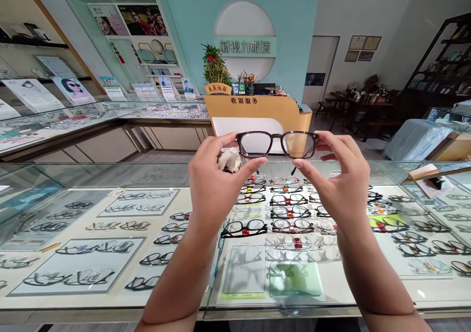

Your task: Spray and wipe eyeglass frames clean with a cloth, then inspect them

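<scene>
A pair of black-framed glasses (276, 136) is held up in front of me, lenses upright, above a glass display case (176, 303). My left hand (217, 175) pinches the left end of the frame between thumb and fingers, and a crumpled pale cloth (229, 160) sits in that hand against the palm. At the right end of the frame, my right hand (340, 170) grips the corner with its fingers, thumb below the right lens. One temple tip points down near the right thumb. Printed letters show on the right lens.
Rows of glasses (292, 211) lie in the case under my hands. A green card (295, 279) is near its front edge. Beyond stand a wooden counter (253, 107) with a potted plant (216, 67), and another display case (162, 121) at the left. Blue wrapped boxes (414, 138) stand right.
</scene>
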`<state>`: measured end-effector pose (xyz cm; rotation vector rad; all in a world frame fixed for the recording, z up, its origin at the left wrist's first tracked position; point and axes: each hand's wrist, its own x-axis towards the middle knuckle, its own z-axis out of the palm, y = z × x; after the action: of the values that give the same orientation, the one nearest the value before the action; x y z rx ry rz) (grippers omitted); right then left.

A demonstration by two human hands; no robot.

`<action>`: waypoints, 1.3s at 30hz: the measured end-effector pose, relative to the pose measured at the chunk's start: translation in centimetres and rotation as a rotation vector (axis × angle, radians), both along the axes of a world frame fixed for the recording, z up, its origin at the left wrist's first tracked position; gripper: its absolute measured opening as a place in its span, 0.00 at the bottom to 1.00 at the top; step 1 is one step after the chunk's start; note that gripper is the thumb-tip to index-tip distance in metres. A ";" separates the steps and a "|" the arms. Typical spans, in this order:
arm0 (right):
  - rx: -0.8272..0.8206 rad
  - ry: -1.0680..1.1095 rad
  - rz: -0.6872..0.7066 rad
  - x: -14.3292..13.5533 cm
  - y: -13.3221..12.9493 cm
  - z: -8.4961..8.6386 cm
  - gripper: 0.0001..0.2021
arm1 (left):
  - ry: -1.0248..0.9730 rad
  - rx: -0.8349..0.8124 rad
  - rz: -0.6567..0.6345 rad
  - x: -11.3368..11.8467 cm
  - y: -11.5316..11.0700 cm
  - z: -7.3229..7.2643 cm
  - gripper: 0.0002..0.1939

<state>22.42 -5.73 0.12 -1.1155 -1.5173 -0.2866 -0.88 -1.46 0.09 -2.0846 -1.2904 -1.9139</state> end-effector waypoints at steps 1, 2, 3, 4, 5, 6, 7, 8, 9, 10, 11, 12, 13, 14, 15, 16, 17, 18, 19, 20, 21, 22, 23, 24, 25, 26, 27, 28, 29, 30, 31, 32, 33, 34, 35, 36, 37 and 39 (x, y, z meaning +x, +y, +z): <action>0.007 -0.003 -0.004 -0.1 0.0 0.0 0.24 | -0.003 -0.006 -0.003 0.0 0.0 0.0 0.27; 0.017 -0.005 -0.007 -0.1 -0.1 0.0 0.24 | -0.005 -0.011 -0.008 0.0 0.0 0.0 0.27; 0.026 -0.005 -0.009 -0.1 -0.1 0.0 0.24 | -0.008 -0.012 -0.013 0.0 0.0 0.0 0.27; 0.033 -0.004 -0.010 -0.1 -0.2 0.1 0.24 | -0.009 -0.013 -0.017 0.0 0.0 0.0 0.27; 0.036 -0.001 -0.011 -0.2 -0.2 0.1 0.24 | -0.009 -0.014 -0.019 0.0 0.0 0.0 0.27; 0.035 0.002 -0.012 -0.2 -0.3 0.1 0.24 | -0.008 -0.016 -0.020 0.0 0.0 0.0 0.27; 0.030 0.005 -0.013 -0.2 -0.3 0.1 0.24 | -0.006 -0.017 -0.021 0.0 0.0 0.0 0.27; 0.024 0.008 -0.014 -0.2 -0.3 0.1 0.25 | -0.004 -0.019 -0.021 0.0 0.1 0.0 0.27; 0.020 0.010 -0.014 -0.2 -0.3 0.1 0.25 | -0.003 -0.019 -0.023 0.0 0.1 0.0 0.27; 0.018 0.014 -0.013 -0.2 -0.4 0.1 0.25 | -0.003 -0.018 -0.025 -0.1 0.1 -0.1 0.27; 0.018 0.017 -0.011 -0.2 -0.4 0.1 0.25 | -0.003 -0.018 -0.028 -0.1 0.1 -0.1 0.28; 0.017 0.021 -0.010 -0.2 -0.4 0.1 0.25 | -0.004 -0.019 -0.031 -0.1 0.1 -0.1 0.28; 0.017 0.024 -0.009 -0.2 -0.4 0.1 0.25 | -0.005 -0.021 -0.035 -0.1 0.1 -0.1 0.28; 0.019 0.027 -0.008 -0.2 -0.4 0.1 0.25 | -0.006 -0.025 -0.038 -0.1 0.1 -0.1 0.28; 0.022 0.029 -0.007 -0.2 -0.4 0.1 0.24 | -0.007 -0.029 -0.042 0.0 0.1 -0.1 0.28; 0.026 0.031 -0.007 -0.3 -0.4 0.2 0.24 | -0.007 -0.033 -0.047 0.0 0.1 -0.1 0.27; 0.027 0.031 -0.007 -0.3 -0.4 0.2 0.24 | -0.007 -0.036 -0.051 0.0 0.1 -0.1 0.27; 0.027 0.029 -0.008 -0.2 -0.4 0.2 0.24 | -0.007 -0.033 -0.053 0.1 0.1 -0.1 0.26; 0.020 0.026 -0.008 -0.2 -0.4 0.2 0.24 | -0.008 -0.023 -0.048 0.2 0.1 -0.2 0.26; 0.004 0.021 -0.005 -0.1 -0.3 0.2 0.25 | -0.009 -0.006 -0.035 0.3 0.0 -0.2 0.26; -0.021 0.017 0.005 0.0 -0.2 0.2 0.25 | -0.011 0.020 -0.012 0.4 0.0 -0.3 0.26; -0.053 0.015 0.023 0.1 -0.1 0.1 0.25 | -0.014 0.053 0.017 0.5 0.0 -0.3 0.26; -0.093 0.015 0.051 0.3 0.0 0.1 0.26 | -0.013 0.085 0.049 0.7 0.0 -0.4 0.27; -0.134 0.020 0.082 0.4 0.1 0.0 0.26 | -0.011 0.114 0.079 0.8 0.0 -0.5 0.28; -0.174 0.027 0.113 0.6 0.3 0.0 0.26 | -0.007 0.138 0.104 0.9 0.0 -0.6 0.29; -0.206 0.036 0.140 0.8 0.4 -0.1 0.26 | -0.003 0.158 0.122 1.0 0.0 -0.7 0.31; -0.231 0.045 0.162 0.9 0.5 -0.1 0.27 | 0.002 0.168 0.133 1.1 0.0 -0.7 0.32; -0.249 0.053 0.177 1.0 0.6 -0.1 0.27 | 0.005 0.172 0.139 1.1 -0.1 -0.7 0.32; -0.261 0.060 0.187 1.1 0.7 -0.1 0.26 | 0.005 0.171 0.140 1.2 -0.1 -0.8 0.33; -0.269 0.068 0.193 1.2 0.8 -0.1 0.26 | 0.003 0.168 0.138 1.2 -0.2 -0.8 0.33; -0.277 0.074 0.199 1.2 0.8 -0.1 0.26 | 0.001 0.162 0.134 1.2 -0.2 -0.8 0.33; -0.283 0.077 0.203 1.2 0.8 -0.1 0.25 | -0.002 0.158 0.129 1.3 -0.3 -0.7 0.33; -0.286 0.079 0.205 1.2 0.8 -0.1 0.25 | -0.002 0.156 0.121 1.3 -0.4 -0.7 0.33; -0.287 0.079 0.205 1.2 0.8 -0.1 0.26 | -0.001 0.160 0.112 1.3 -0.4 -0.7 0.33; -0.286 0.077 0.201 1.2 0.8 -0.1 0.26 | 0.002 0.164 0.101 1.4 -0.5 -0.7 0.33; -0.284 0.076 0.197 1.2 0.8 -0.1 0.26 | 0.005 0.169 0.090 1.4 -0.5 -0.7 0.33; -0.282 0.075 0.193 1.2 0.9 -0.1 0.27 | 0.006 0.171 0.081 1.4 -0.5 -0.7 0.32; -0.271 0.071 0.189 1.1 0.9 -0.1 0.27 | 0.004 0.165 0.075 1.3 -0.4 -0.7 0.32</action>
<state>23.55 -4.86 -0.02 -1.1681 -1.6172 0.0902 0.41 -1.90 -0.58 -1.9330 -1.1495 -1.9130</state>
